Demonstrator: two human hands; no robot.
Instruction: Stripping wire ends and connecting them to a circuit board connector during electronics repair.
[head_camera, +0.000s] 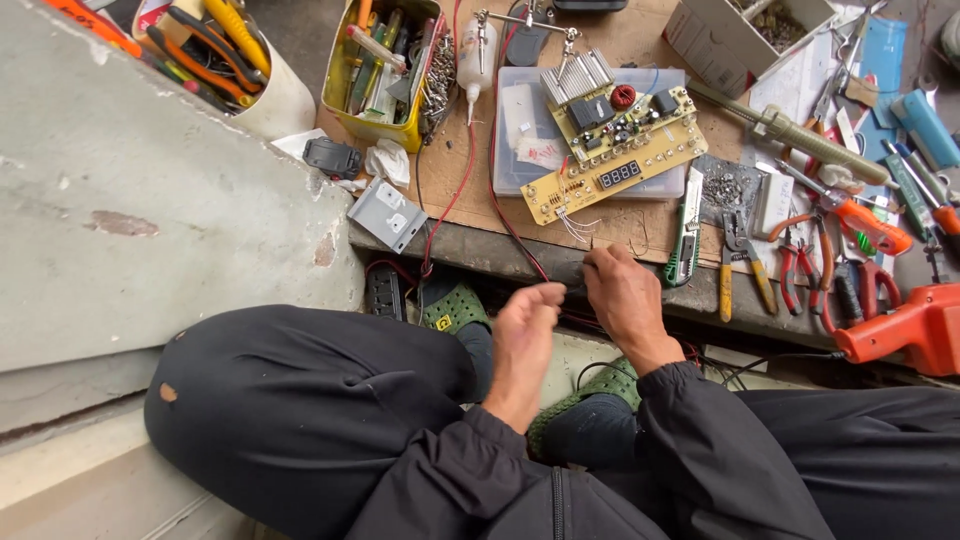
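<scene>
The person is sitting at the edge of a low wooden workbench, knees in dark trousers spread to either side. The left hand is hovering just below the bench edge, fingers curled narrow with thumb and forefinger pinching toward the right hand. The right hand is resting against the bench edge, fingers bent inward and closing on something thin; it appears to be the end of the thin wires trailing from the circuit board, though the grip point is too small to confirm. The two hands are nearly touching at the fingertips.

The circuit board, yellow with a small numeric display, a heat sink and a red coil, is lying tilted on a clear plastic box, just above the hands. A red cable and a dark cable are running from the bench top down past the edge.

To the right of the hands, a utility knife, yellow-handled pliers and red-handled cutters are lying near the edge. An orange power tool is sitting at far right. A yellow tin of small tools is standing at upper left.
</scene>
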